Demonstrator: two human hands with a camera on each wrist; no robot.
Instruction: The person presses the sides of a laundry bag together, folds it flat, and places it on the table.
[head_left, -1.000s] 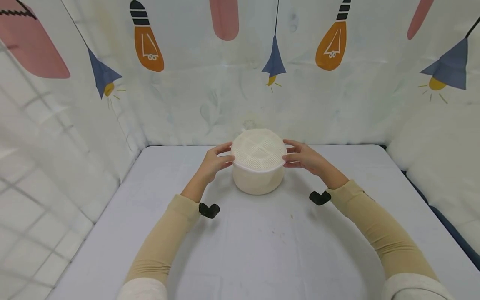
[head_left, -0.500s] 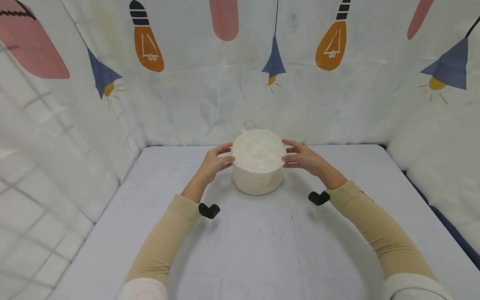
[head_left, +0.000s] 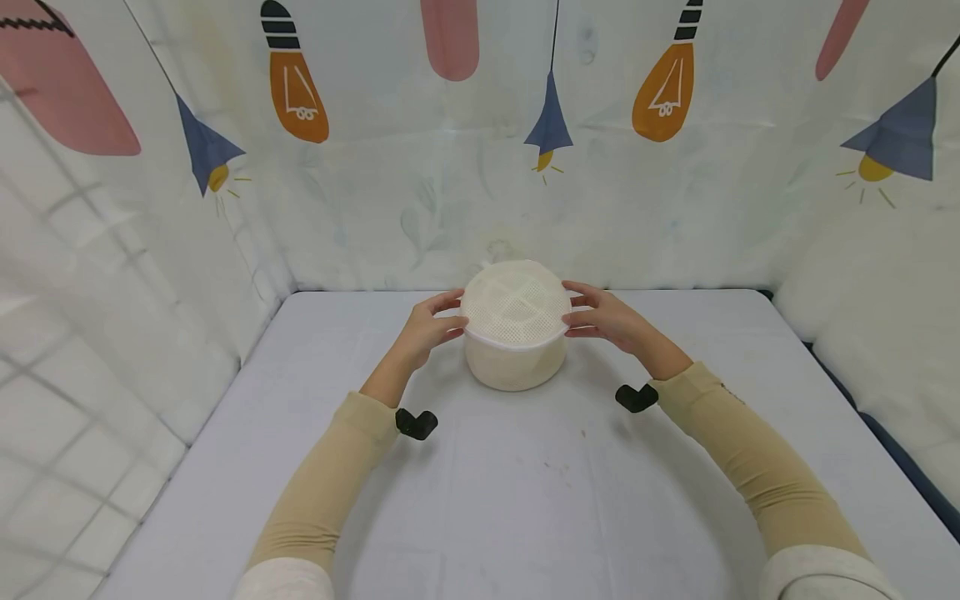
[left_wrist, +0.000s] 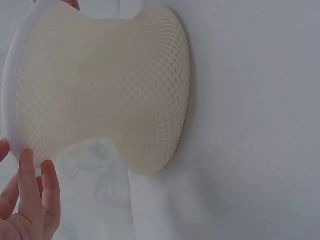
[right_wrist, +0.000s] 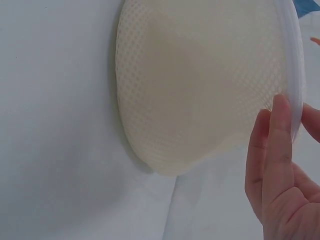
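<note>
A cream mesh laundry bag (head_left: pixel 516 367) with a round top and a white rim stands on the table near its far edge. My left hand (head_left: pixel 429 329) holds the rim on the left side, and my right hand (head_left: pixel 611 317) holds it opposite. In the left wrist view, the bag's side wall (left_wrist: pixel 100 75) sags inward between rim and base, and the fingers (left_wrist: pixel 30 195) pinch the rim's edge. The right wrist view has the thumb and fingers (right_wrist: pixel 280 145) on either side of the white rim (right_wrist: pixel 295 65). The base rests on the white cloth.
White cloth covers the table (head_left: pixel 510 500), with a few small specks (head_left: pixel 555 467) near its middle. A fabric wall (head_left: pixel 360 208) printed with bulbs and lamps rises right behind the bag. Black wrist mounts (head_left: pixel 416 424) stick out from both sleeves.
The bag's top has lowered very slightly while its base stays put. My right hand has shifted a touch to the left; both hands keep their hold on the rim.
</note>
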